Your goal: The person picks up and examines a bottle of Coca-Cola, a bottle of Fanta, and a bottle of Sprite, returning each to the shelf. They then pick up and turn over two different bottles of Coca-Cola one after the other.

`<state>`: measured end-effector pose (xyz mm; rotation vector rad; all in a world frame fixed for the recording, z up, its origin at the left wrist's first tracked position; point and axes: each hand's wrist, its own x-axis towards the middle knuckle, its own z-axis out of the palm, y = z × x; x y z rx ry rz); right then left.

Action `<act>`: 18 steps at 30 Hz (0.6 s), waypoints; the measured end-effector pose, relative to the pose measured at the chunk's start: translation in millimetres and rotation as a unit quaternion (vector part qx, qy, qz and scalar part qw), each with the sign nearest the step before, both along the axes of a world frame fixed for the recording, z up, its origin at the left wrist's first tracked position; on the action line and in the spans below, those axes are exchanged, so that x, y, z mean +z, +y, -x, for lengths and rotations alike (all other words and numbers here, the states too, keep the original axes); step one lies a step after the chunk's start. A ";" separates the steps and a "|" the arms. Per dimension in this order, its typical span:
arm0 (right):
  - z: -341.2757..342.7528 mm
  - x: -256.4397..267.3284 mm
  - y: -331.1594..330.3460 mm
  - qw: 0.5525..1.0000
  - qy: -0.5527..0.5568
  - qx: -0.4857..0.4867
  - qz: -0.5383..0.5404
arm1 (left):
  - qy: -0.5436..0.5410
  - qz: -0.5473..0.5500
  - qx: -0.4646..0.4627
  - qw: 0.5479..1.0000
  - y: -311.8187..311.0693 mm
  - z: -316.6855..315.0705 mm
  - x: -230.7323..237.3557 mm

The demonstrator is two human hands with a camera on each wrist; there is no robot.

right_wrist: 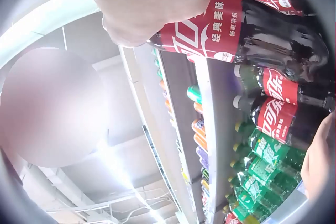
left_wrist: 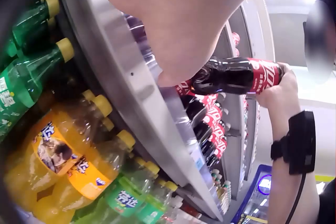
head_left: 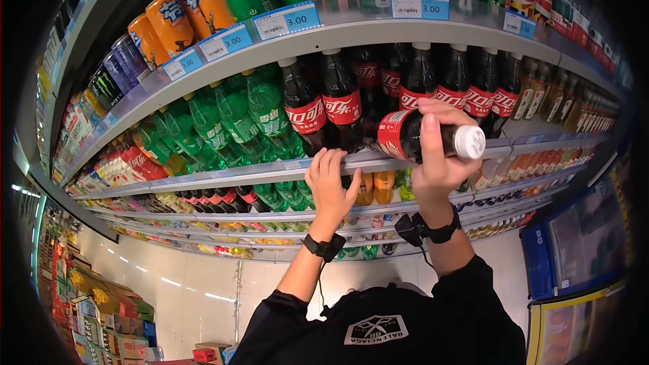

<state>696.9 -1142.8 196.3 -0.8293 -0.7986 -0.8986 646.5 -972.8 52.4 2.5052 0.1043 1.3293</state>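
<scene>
One cola bottle (head_left: 409, 138) was held tilted before a shop shelf (head_left: 260, 174), a person's right hand (head_left: 439, 152) gripping it with curled fingers. The left hand (head_left: 331, 182), holding nothing, rested nearly straight-fingered at the shelf's edge, near two upright colas (head_left: 342, 107). At least five blue price tags (head_left: 419, 5) lined the upper shelf (head_left: 358, 32); pale floor (head_left: 203, 277) stretched below.

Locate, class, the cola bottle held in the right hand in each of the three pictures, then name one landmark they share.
Head: the held cola bottle is right of centre, slightly above mid-height.
Left wrist: the held cola bottle lies sideways, right of centre.
Right wrist: the held cola bottle looms large at upper right.
Shared landmark: the right hand gripping it.
</scene>
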 end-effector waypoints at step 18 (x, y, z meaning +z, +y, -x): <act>-54.2 29.2 57.2 0.965 0.147 -0.075 0.202 | -0.136 -0.015 0.000 0.991 15.6 -33.5 -44.9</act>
